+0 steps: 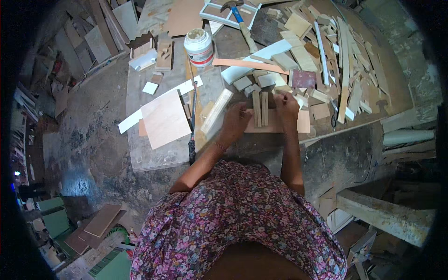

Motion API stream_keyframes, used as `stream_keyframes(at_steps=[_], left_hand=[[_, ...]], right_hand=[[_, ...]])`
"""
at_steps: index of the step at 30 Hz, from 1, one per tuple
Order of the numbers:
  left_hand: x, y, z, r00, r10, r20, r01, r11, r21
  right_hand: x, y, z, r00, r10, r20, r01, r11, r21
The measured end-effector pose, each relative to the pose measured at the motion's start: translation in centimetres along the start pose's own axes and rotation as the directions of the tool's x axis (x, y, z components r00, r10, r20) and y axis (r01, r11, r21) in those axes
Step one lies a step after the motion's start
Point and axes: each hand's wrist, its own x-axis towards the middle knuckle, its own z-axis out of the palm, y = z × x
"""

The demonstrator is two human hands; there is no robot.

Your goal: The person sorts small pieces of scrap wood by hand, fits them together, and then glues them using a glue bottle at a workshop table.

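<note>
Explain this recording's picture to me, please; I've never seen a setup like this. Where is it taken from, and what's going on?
There is no machine here: a person works with two bare hands. The picture comes from a wide fisheye camera worn on the head, looking down, so straight edges bend near its rim. The left hand and right hand are on either side of two narrow wooden strips, by a flat board. Whether either hand grips anything is hard to tell. On the worktable also lie a hammer, a white tub and, to the right, many wood offcuts.
</note>
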Motion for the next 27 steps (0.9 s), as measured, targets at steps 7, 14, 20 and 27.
stream_keyframes(at_steps=[7, 14, 20, 27], left_hand=[[1.9, 1.0, 2.9, 0.993, 0.054, 0.108, -0.061, 0.996, 0.071], [1.6, 2.4, 3.8, 0.995, -0.103, -0.003, 0.091, 0.885, -0.458], [0.9, 5.8, 2.6, 0.967, -0.248, 0.066, 0.187, 0.507, -0.842], [0.7, 7.6, 2.1, 0.948, -0.318, 0.031, 0.167, 0.410, -0.897]], right_hand=[[1.1, 1.7, 0.7, 0.923, -0.030, 0.385, 0.006, 0.998, 0.064], [2.2, 0.3, -1.2, 0.826, -0.012, 0.563, -0.316, 0.818, 0.481], [3.1, -2.6, -4.3, 0.634, -0.305, 0.710, -0.211, 0.815, 0.539], [2.7, -4.9, -5.9, 0.503, -0.439, 0.745, 0.027, 0.869, 0.494]])
